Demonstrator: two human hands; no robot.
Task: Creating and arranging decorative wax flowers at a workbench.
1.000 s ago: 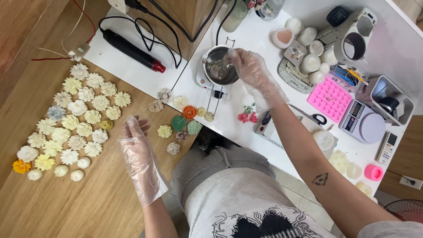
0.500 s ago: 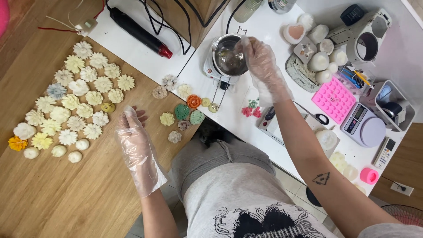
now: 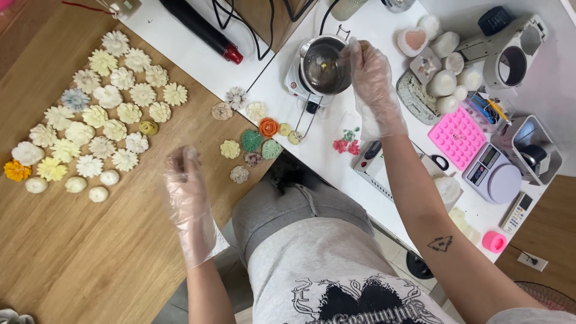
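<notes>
**Two gloved hands, one at the pot**

Right hand (image 3: 373,84) in a thin clear plastic glove, reaching far out over the white desk (image 3: 384,30). Arm stretched long, small dark triangle mark on the forearm. Fingers bent down and pinched together right at the rim of the small round shiny metal pot (image 3: 325,65). Something small and yellowish at the fingertips, too tiny to tell what. Pot sitting on a little white heater, near the back of the white desk, with brownish liquid inside.

Left hand (image 3: 187,186) also in a clear plastic glove, held up over the brown wooden desk (image 3: 90,258). Fingers curled in loosely, holding nothing that shows. Well apart from the pot.

Many cream and white flower-shaped wax pieces (image 3: 108,114) lying in rows on the wooden desk, left of the left hand. One orange-yellow flower piece (image 3: 16,170) at the far left edge. Round orange rose piece (image 3: 269,126) and two green leaf-like pieces (image 3: 260,145) lying between the two hands.

To the right of the right hand: flat pink square mould with many little holes (image 3: 457,137), small white kitchen scale with a round grey plate (image 3: 495,176), and a white heart-shaped dish (image 3: 412,41) further back. Small round pink cup (image 3: 494,241) near the front edge.
</notes>
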